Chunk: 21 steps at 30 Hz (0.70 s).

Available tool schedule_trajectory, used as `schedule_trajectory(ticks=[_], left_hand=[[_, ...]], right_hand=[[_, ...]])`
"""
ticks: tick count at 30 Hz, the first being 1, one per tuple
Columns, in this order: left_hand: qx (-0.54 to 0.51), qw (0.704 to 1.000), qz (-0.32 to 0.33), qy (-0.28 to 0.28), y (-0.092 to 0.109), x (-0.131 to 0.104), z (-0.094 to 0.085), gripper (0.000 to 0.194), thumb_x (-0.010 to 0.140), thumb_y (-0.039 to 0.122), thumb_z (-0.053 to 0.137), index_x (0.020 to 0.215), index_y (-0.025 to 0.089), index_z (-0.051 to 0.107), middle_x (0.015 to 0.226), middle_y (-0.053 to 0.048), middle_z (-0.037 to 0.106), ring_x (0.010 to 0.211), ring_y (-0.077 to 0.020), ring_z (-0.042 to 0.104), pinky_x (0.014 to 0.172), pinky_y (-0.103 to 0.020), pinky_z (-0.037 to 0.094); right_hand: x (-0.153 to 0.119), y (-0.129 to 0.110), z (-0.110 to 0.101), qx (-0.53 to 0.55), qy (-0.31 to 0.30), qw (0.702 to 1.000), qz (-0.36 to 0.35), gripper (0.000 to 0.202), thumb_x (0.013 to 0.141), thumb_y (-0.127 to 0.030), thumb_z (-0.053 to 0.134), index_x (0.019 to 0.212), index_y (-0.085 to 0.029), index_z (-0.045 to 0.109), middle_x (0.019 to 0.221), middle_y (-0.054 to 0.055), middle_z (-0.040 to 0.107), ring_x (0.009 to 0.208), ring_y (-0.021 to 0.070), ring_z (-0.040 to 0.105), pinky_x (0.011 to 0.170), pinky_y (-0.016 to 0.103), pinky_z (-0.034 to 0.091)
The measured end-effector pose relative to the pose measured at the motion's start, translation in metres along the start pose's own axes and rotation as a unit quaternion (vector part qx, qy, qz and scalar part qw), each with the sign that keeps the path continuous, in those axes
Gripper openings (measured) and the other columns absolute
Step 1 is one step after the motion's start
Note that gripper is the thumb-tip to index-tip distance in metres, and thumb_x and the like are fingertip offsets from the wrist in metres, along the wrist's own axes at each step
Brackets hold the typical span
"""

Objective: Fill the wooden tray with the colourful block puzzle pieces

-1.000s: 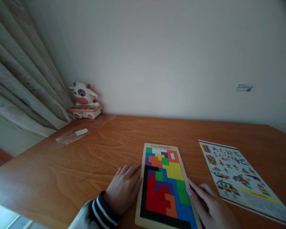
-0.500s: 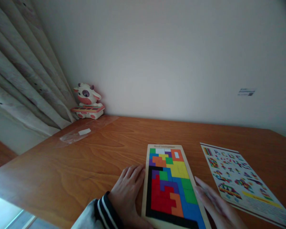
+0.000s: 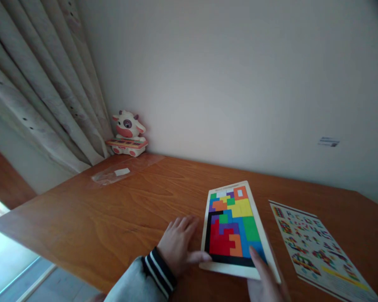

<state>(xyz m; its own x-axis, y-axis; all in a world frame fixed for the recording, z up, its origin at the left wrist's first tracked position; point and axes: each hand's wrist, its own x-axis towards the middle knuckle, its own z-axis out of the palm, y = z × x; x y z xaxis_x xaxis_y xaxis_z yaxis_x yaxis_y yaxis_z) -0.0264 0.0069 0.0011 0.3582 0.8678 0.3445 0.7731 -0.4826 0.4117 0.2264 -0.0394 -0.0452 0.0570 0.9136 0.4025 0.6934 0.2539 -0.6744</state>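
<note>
A wooden block puzzle board (image 3: 229, 270), filled with coloured pieces in red, yellow, green, blue, orange, purple, black and white, is raised on its right side and tilts to the left. My right hand (image 3: 266, 281) grips its lower right corner, thumb on top over a blue piece and the other fingers hidden beneath. Beside the board's left edge, my left hand (image 3: 178, 245) is open with fingers spread. Its thumb reaches the lower left corner and appears to touch it; the fingertips are slightly blurred.
Right of the board lies a printed pattern sheet (image 3: 321, 247) on the wooden table (image 3: 138, 201). A clear plastic bag (image 3: 108, 176) with a white label is at the back left, near a cow toy with a keyboard (image 3: 128, 134). A curtain (image 3: 44, 75) hangs at the left.
The board's right side has lifted and its lower end has turned. My right hand has moved from beside the right edge to grip the lower right corner. The view has shifted slightly.
</note>
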Motion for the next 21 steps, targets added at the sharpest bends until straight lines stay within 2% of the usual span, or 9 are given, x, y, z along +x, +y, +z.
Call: schedule_trajectory(ticks=[2,3,5,7,9,10,12,15,21], left_hand=[[-0.034,0.995,-0.046,0.077,-0.010,0.000,-0.018,0.058,0.096,0.062,0.035,0.128,0.020,0.059,0.127,-0.013,0.062,0.115,-0.0267,0.059,0.101,-0.044,0.048],[-0.051,0.988,-0.072,0.130,-0.016,-0.001,-0.028,0.049,0.101,0.051,0.031,0.122,0.020,0.062,0.124,-0.011,0.063,0.115,-0.0240,0.059,0.102,-0.041,0.047],[-0.078,0.959,-0.112,0.250,-0.030,-0.006,-0.048,0.043,0.103,0.041,0.028,0.112,0.019,0.065,0.118,-0.009,0.064,0.115,-0.0216,0.058,0.104,-0.039,0.045],[-0.098,0.924,-0.134,0.344,-0.043,-0.013,-0.064,0.042,0.104,0.039,0.028,0.107,0.019,0.066,0.114,-0.008,0.064,0.112,-0.0207,0.059,0.102,-0.037,0.046],[-0.111,0.895,-0.155,0.404,-0.056,-0.022,-0.074,0.043,0.103,0.040,0.029,0.103,0.020,0.066,0.112,-0.007,0.064,0.109,-0.0209,0.059,0.101,-0.037,0.047],[-0.113,0.886,-0.164,0.419,-0.061,-0.026,-0.078,0.043,0.103,0.041,0.029,0.101,0.020,0.066,0.110,-0.007,0.064,0.107,-0.0210,0.059,0.100,-0.038,0.048],[-0.110,0.884,-0.175,0.420,-0.069,-0.032,-0.081,0.043,0.103,0.041,0.029,0.098,0.020,0.066,0.107,-0.006,0.064,0.104,-0.0209,0.059,0.098,-0.037,0.048],[-0.074,0.909,-0.176,0.370,-0.074,-0.038,-0.082,0.041,0.103,0.038,0.030,0.097,0.020,0.066,0.105,-0.007,0.064,0.103,-0.0205,0.059,0.095,-0.036,0.049],[0.007,0.952,-0.182,0.248,-0.079,-0.036,-0.072,0.032,0.101,0.038,0.039,0.102,0.019,0.065,0.109,-0.009,0.063,0.102,-0.0219,0.059,0.095,-0.040,0.049]], right_hand=[[0.024,-0.028,0.016,0.032,0.028,0.999,-0.001,0.065,0.100,-0.048,0.025,0.158,-0.020,0.012,0.133,0.015,0.061,0.112,0.0380,0.065,0.083,0.054,0.057],[0.037,-0.045,0.024,0.046,0.022,0.999,-0.010,0.067,0.100,-0.048,0.028,0.158,-0.019,0.010,0.139,0.014,0.057,0.115,0.0349,0.063,0.086,0.049,0.057],[0.061,-0.086,0.042,0.073,0.006,0.996,-0.047,0.072,0.097,-0.051,0.039,0.157,-0.021,0.013,0.150,0.011,0.046,0.128,0.0305,0.053,0.098,0.044,0.052],[0.076,-0.125,0.065,0.077,-0.015,0.991,-0.112,0.078,0.093,-0.053,0.049,0.155,-0.016,0.022,0.154,0.016,0.038,0.138,0.0333,0.040,0.109,0.051,0.039],[0.081,-0.152,0.094,0.006,-0.084,0.984,-0.156,0.076,0.090,-0.059,0.049,0.150,-0.014,0.035,0.152,0.020,0.040,0.139,0.0378,0.036,0.111,0.059,0.032],[0.081,-0.159,0.109,-0.040,-0.136,0.979,-0.148,0.076,0.088,-0.065,0.048,0.147,-0.016,0.042,0.151,0.020,0.041,0.139,0.0411,0.036,0.109,0.065,0.028],[0.075,-0.162,0.136,-0.102,-0.212,0.964,-0.127,0.079,0.087,-0.072,0.042,0.141,-0.015,0.051,0.148,0.022,0.044,0.138,0.0456,0.035,0.107,0.072,0.021],[0.067,-0.152,0.161,-0.139,-0.222,0.950,-0.169,0.077,0.091,-0.069,0.035,0.146,-0.016,0.045,0.154,0.020,0.036,0.143,0.0414,0.026,0.112,0.067,0.012],[0.069,-0.140,0.160,-0.163,-0.224,0.940,-0.199,0.070,0.095,-0.064,0.029,0.145,-0.018,0.045,0.155,0.019,0.036,0.143,0.0403,0.028,0.111,0.067,0.014]])
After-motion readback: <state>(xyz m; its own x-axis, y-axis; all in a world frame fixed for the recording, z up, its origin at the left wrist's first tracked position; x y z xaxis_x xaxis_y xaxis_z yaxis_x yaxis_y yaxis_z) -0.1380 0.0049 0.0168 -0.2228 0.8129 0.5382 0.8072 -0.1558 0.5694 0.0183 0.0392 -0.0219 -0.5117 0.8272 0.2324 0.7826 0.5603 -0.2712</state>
